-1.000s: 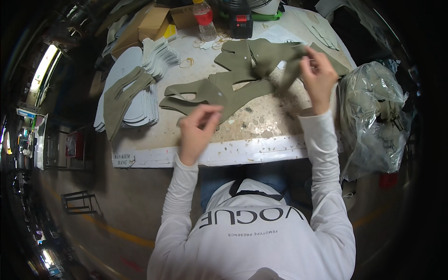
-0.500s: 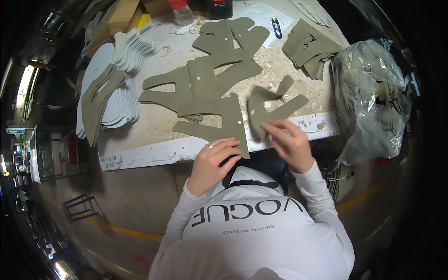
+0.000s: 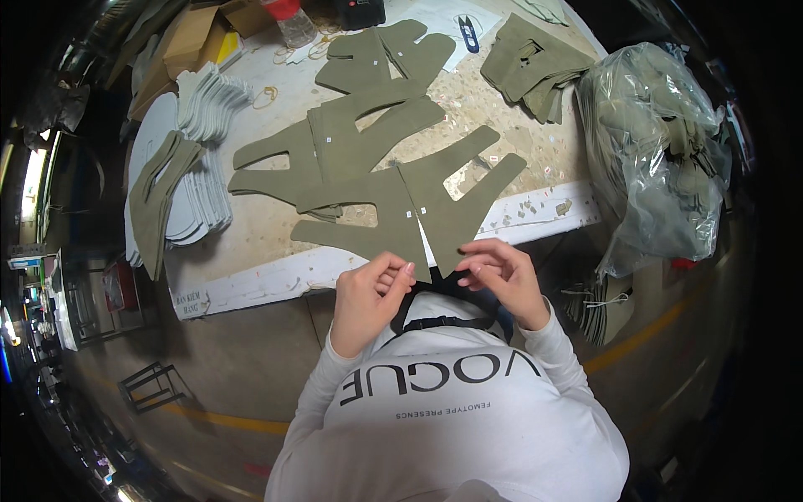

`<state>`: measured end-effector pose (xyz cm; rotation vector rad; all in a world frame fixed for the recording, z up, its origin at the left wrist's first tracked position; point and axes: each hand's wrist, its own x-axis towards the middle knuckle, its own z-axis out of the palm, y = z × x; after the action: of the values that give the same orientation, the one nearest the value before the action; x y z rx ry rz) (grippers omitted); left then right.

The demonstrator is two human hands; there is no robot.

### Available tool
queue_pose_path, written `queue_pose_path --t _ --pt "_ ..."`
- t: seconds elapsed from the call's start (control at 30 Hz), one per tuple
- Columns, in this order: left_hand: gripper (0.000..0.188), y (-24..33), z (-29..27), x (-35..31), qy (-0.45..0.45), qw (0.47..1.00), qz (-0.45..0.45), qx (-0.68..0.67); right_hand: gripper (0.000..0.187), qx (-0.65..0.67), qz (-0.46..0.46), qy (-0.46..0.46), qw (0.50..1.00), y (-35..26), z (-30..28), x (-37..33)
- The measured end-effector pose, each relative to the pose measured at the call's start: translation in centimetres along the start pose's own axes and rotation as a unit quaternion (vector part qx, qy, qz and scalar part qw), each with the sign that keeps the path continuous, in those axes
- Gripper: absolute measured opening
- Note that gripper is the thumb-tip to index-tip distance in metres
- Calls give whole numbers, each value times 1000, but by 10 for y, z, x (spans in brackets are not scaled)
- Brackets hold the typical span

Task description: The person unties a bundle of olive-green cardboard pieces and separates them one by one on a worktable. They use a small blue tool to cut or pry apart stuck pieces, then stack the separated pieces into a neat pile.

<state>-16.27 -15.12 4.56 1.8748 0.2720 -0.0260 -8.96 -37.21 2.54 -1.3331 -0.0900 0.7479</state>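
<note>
Two olive-green fabric cut pieces lie side by side at the table's near edge: a left piece (image 3: pixel 364 197) and a right piece (image 3: pixel 452 184). Both are forked, with a small white sticker near their facing edges. Those edges meet at the top and spread into a narrow V toward me. My left hand (image 3: pixel 368 301) is closed, its thumb and fingertips pressed together at the left piece's near corner; whether they grip anything is hidden. Beside the right piece's near corner, my right hand (image 3: pixel 508 280) has bent fingers held apart, with nothing visible in them.
More olive pieces (image 3: pixel 368 134) overlap farther back. Pale stacked pieces (image 3: pixel 196 197) stand left, under a folded olive piece (image 3: pixel 159 201). Blue thread snips (image 3: pixel 467 33) lie on white paper. At right are an olive stack (image 3: pixel 535 63) and a clear plastic bag (image 3: pixel 657 151) of pieces.
The right piece, lifted and curled in my right hand before, now lies flat beside the left one. My right hand has let go of it. My left fingers have curled in.
</note>
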Motion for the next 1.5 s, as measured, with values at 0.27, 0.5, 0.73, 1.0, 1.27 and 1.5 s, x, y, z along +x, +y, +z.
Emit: queue_pose_path --t 0.27,0.5,0.73,1.0,1.27,1.5 --pt "8 0 -1 4 36 999 14 21 25 -5 36 -51 998 7 14 2" --pt "27 -4 -8 7 16 951 235 199 21 -428 -277 171 843 -44 -17 45" --pt "38 -22 -11 7 -6 953 241 186 22 -608 -418 56 673 -69 -34 124" --pt "33 -30 -9 6 24 935 288 205 14 -515 -247 -12 821 -84 -46 126" --pt "28 -4 -24 21 -55 944 275 172 14 -539 -305 -61 783 -102 -46 149" --pt "29 39 -102 125 146 885 350 270 28 -548 -370 120 741 -166 -60 245"
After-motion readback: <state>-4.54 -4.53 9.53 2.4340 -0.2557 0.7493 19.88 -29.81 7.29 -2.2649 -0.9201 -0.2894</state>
